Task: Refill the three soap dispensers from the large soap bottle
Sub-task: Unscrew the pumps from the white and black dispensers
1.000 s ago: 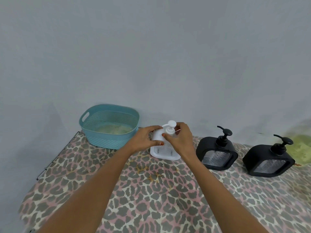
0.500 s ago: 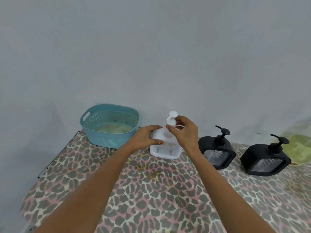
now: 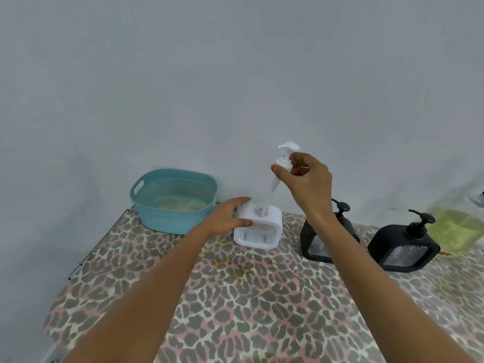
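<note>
The white soap dispenser stood upright on the leopard-print counter, near the wall, with its neck open at the top. The left hand grasped the dispenser's left side, thumb on the front face and fingers curled over the top edge, steadying the body on the counter. The right hand was raised above and slightly right of the dispenser, pinching the collar of the white pump head between thumb and fingers. The pump was lifted clear of the neck, and its translucent dip tube hung down at a slight tilt, its lower end blurred and just above the opening. To the left of the white dispenser, a teal perforated basket sat against the wall, close beside the left hand; pale contents showed in its bottom, too indistinct to identify. To the right stood two black soap dispensers, both with their pumps fitted: the nearer one was partly hidden behind the right forearm, and the farther one stood apart from it toward the right edge. Behind the farther black dispenser, the large soap bottle, holding yellow-green liquid, was cut off by the frame edge.
</note>
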The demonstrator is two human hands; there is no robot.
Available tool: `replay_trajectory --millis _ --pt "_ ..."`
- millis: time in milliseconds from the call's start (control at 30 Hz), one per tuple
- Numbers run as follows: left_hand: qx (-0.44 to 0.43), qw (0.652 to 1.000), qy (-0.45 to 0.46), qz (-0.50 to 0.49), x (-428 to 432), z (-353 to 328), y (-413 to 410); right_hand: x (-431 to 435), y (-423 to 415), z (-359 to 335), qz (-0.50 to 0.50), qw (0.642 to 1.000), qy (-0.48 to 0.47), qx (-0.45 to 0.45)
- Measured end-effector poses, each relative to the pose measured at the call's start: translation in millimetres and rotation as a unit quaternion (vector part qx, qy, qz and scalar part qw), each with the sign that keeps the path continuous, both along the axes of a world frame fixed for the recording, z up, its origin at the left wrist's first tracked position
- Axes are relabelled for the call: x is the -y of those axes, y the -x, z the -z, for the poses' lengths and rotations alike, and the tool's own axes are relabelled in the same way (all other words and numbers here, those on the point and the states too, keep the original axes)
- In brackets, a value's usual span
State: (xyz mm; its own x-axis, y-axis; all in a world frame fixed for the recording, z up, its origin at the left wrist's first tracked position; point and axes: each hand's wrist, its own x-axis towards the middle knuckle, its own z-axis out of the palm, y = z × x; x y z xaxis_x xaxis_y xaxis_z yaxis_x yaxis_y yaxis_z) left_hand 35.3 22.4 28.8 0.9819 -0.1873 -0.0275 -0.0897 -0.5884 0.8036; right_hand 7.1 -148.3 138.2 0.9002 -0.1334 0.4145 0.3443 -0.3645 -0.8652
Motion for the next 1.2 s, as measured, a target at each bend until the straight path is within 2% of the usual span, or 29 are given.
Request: replay_trajectory --millis 333,567,900,1200 --pt "0.011 0.999 0.031 -0.024 0.0 4.7 11.0 -13.9 56.6 107.0 -0.028 0.972 0.099 -0.211" --pt "0.031 0.997 0.049 -0.041 1.9 9.9 18.1 -26.8 50.8 160.2 -0.025 0.949 0.091 -0.301" --pt "0.062 0.995 0.036 -0.075 -1.7 7.0 28.8 -28.7 49.0 168.9 -0.04 0.944 0.112 -0.309" --pt "0.194 0.973 0.042 -0.122 18.2 -17.0 33.4 -1.1 58.7 140.6 -0.018 0.945 0.131 -0.299"
